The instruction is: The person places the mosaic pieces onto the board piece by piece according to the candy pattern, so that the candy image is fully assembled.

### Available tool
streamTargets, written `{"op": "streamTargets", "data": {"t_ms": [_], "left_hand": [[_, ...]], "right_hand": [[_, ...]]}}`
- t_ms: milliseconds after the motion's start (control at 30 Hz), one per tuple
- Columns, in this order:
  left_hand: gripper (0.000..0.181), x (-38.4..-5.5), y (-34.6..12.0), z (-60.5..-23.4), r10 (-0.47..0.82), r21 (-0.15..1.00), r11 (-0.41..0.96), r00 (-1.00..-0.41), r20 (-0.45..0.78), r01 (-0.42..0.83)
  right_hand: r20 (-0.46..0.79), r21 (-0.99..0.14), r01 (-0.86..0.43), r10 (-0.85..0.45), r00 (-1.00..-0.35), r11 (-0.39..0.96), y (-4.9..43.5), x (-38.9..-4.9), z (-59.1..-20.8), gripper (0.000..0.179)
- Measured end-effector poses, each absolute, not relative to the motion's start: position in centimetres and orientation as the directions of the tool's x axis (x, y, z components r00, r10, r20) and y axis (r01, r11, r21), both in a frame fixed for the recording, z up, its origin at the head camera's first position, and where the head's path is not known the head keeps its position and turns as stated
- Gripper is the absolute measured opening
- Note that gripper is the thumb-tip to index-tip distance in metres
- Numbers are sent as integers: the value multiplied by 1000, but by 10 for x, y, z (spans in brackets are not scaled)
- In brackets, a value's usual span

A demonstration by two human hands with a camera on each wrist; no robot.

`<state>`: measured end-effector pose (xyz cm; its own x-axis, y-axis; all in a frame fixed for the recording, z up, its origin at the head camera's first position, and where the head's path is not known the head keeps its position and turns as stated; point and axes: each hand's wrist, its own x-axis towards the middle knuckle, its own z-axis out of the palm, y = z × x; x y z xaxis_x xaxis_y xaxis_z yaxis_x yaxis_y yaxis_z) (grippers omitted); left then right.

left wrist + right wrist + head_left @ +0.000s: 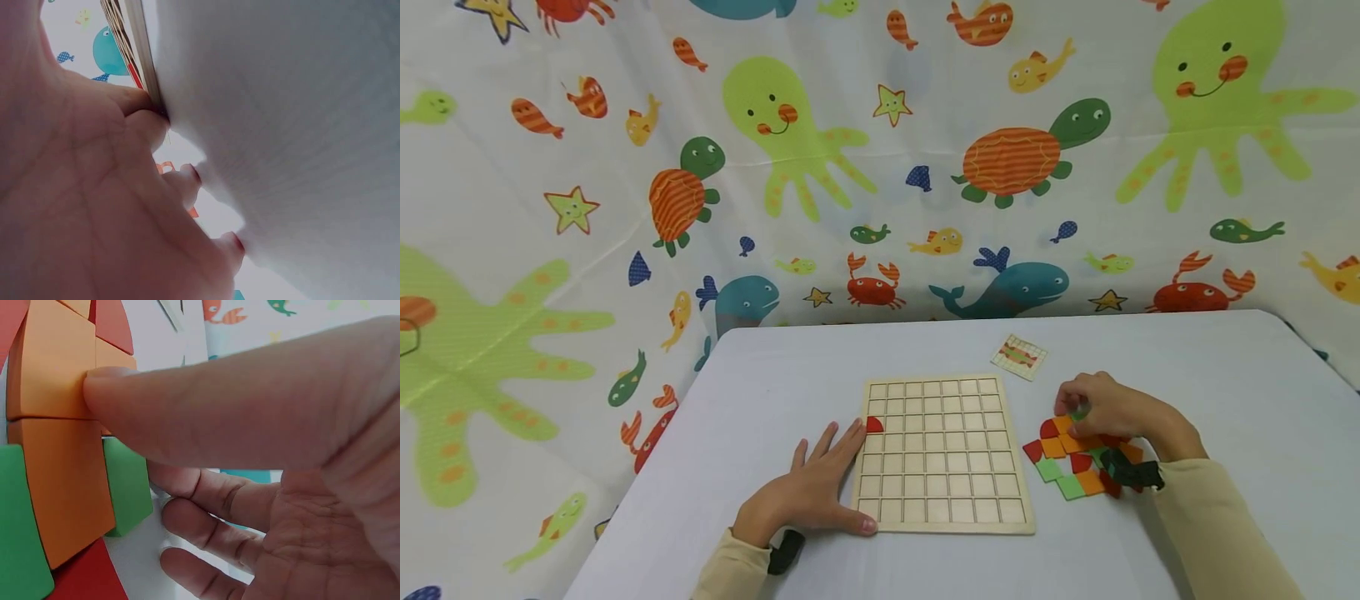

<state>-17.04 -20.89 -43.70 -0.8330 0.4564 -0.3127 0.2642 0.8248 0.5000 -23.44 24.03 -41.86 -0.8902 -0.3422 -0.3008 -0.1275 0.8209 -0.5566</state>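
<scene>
My left hand [808,492] lies spread on the table at the left edge of a square wooden grid board [936,454]. Its thumb and index finger touch that edge, and in the left wrist view its fingertips press the white surface. One red rounded piece [875,425] sits in a cell at the board's left side. To the right of the board, my right hand [1101,408] reaches over a cluster of coloured pieces. In the right wrist view its thumb touches an orange piece [59,359], with the index fingertip beside a green piece [128,487]. Its other fingers are loosely bent.
Red, orange and green pieces [1071,485] lie close together under the right wrist. A small pattern card [1019,357] lies behind the board's right corner. The white table [775,383] meets a curtain [820,242] printed with sea animals at the back.
</scene>
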Motion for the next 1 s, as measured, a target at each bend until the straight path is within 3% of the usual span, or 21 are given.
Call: {"op": "streamTargets", "data": {"t_ms": [867,1000], "left_hand": [[131,-169,-214,-438,475,486,824,-824,-311,291],[131,-169,-216,-440,469,501,820,-825,-314,276]], "right_hand": [[-159,-704,-187,-409,-898,685,240,-229,-424,15],[-132,-736,-191,-415,-900,650,237,-230,-424,26]]}}
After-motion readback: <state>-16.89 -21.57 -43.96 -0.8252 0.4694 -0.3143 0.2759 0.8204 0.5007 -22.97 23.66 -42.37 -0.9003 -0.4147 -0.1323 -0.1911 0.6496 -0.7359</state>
